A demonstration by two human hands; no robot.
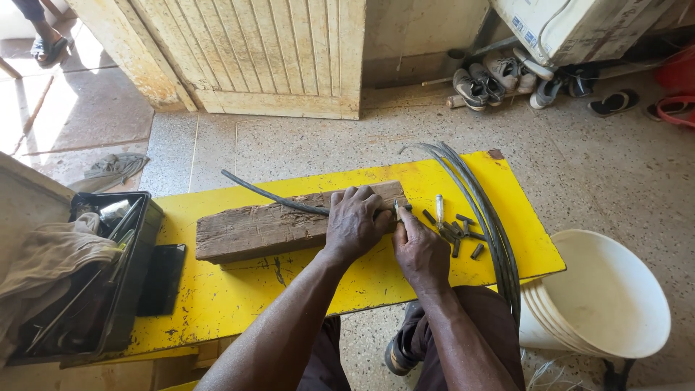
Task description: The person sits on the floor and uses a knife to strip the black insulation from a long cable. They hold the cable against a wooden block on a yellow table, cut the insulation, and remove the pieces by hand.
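1. Forearms come up from the bottom of the head view, over the person's knees and a dark shoe (399,352) on the speckled floor.
2. Left hand (355,221) lies palm down on the right end of a weathered wooden block (279,224), fingers curled over its far edge and pressing a dark cable (271,195) against the wood. That cable runs out to the left across the block's top and past its far edge.
3. Right hand (420,250) sits just beside the left, at the block's right end, fingers clenched around a thin tool (396,210) whose tip stands at the cable; what kind of tool it is cannot be told.
4. Short dark cut pieces (457,233) lie scattered on the yellow bench (239,293) just right of the hands, with a small pale cylinder (439,204) among them.
5. Farther right, a bundle of grey wires (492,224) curves across the bench and hangs over its near edge.
6. On the bench's left end stand a black tray of tools (137,275), with a cloth over its left side, and a flat black object (162,279) beside it.
7. White buckets (608,297), nested together, stand on the floor to the right; shoes (499,80) line the far wall beside a pale wooden door (275,51).
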